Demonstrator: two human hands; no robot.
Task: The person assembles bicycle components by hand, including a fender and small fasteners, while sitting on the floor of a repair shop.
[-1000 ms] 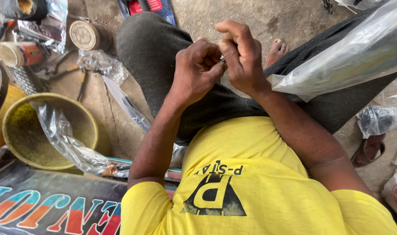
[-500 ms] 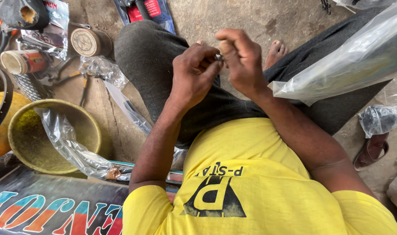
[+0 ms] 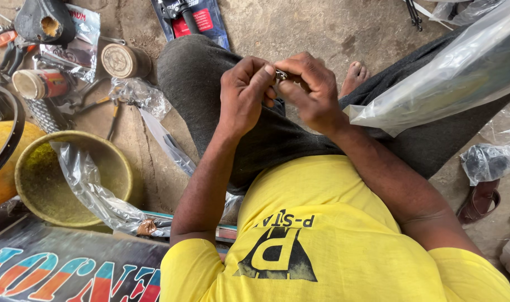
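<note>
Since half a second ago our left hand (image 3: 245,98) and right hand (image 3: 311,92) have barely shifted above the grey-trousered knee, fingers (image 3: 261,78) of both still clamped together on the small metal part (image 3: 281,74) pinched between their tips, so we judge the fiddling continues

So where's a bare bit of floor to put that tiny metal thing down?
Bare concrete floor lies above the knees, between the blue package and the bare foot. The left is crowded: yellow bowl, cans, tools, plastic bags. Both hands pinch the small metal part.
</note>
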